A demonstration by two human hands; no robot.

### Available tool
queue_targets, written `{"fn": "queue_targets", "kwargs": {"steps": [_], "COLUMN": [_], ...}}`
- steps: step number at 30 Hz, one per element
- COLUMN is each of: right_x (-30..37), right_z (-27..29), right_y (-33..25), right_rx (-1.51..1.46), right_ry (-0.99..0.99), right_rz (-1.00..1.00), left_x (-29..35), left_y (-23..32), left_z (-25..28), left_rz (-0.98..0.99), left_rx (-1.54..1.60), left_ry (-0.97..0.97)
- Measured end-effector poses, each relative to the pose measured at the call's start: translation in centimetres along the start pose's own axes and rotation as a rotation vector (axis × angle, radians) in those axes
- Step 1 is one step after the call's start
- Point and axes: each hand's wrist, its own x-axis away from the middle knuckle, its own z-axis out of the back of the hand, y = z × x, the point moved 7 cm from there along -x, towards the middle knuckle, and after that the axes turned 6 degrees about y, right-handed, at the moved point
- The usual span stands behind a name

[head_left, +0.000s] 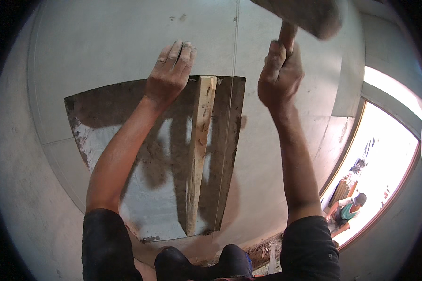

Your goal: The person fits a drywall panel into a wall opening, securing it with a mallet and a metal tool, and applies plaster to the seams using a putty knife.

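Observation:
My right hand [280, 75] is wrapped round the wooden handle of a large-headed hammer [309, 16], raised at the upper right. Its dark head is blurred and partly cut off by the top edge. My left hand [169, 70], dusty, rests with fingers stretched out against the pale wall panel [117, 51], just above the upper edge of a cut-out opening [159, 173]. Within that opening a wooden batten [200, 154] runs upright, its top end a little right of my left hand. Neither hand touches the batten.
A thin string [236, 42] runs down the wall across the opening. To the right is a bright doorway [389, 150], where another person [349, 210] in a cap sits low. Debris [267, 253] lies at the wall's foot, near my knees [201, 264].

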Motion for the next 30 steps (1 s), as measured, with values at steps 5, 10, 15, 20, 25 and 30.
{"fn": "queue_targets", "kwargs": {"steps": [5, 10, 15, 20, 25, 30], "right_x": [0.8, 0.7, 3.7, 0.9, 2.8, 1.1], "right_z": [-2.6, 0.4, -1.4, 0.4, -1.3, 0.0], "right_y": [4.0, 0.8, 7.0, 1.6, 6.2, 1.3], "right_rx": [0.303, 0.085, 0.323, 0.046, 0.335, 0.042], "right_ry": [-0.410, -0.092, -0.347, -0.066, -0.342, -0.050], "right_rz": [-0.197, -0.042, -0.154, -0.051, -0.179, 0.041], "left_x": [0.2, -0.3, -0.6, -0.3, -0.1, 0.0], "left_y": [0.4, 0.5, 1.0, 0.3, 1.5, 0.1], "left_z": [-0.1, 0.0, 0.1, 0.5, 0.1, 0.3], "left_rz": [-0.042, -0.018, -0.043, -0.073, -0.044, -0.028], "left_rx": [-0.049, -0.021, -0.016, -0.110, -0.006, -0.024], "left_ry": [-0.018, 0.020, -0.002, 0.024, -0.018, 0.010]}}
